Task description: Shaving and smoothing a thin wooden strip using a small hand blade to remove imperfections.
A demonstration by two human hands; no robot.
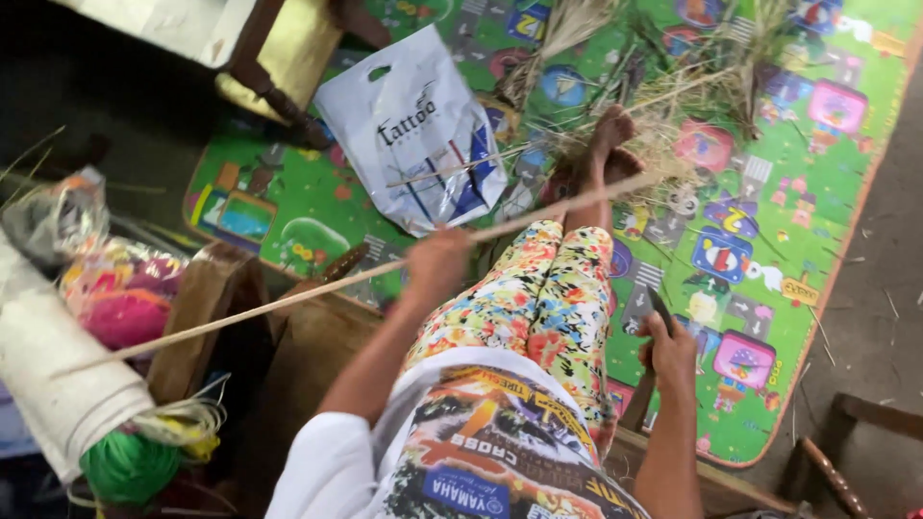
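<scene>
From the head view, the left hand is closed around a long, thin, pale tan reed stalk, gripping it near its middle so it slants from the white fabric roll up toward the bare feet. The right hand is clenched on a dark-bladed knife, well apart from the stalk. Loose dry straw litters the bright green patterned play mat, beside a white plastic bag.

White plastic carrier bag, dark print, blue-red stripes, flat on green play mat, upper centre.
</scene>
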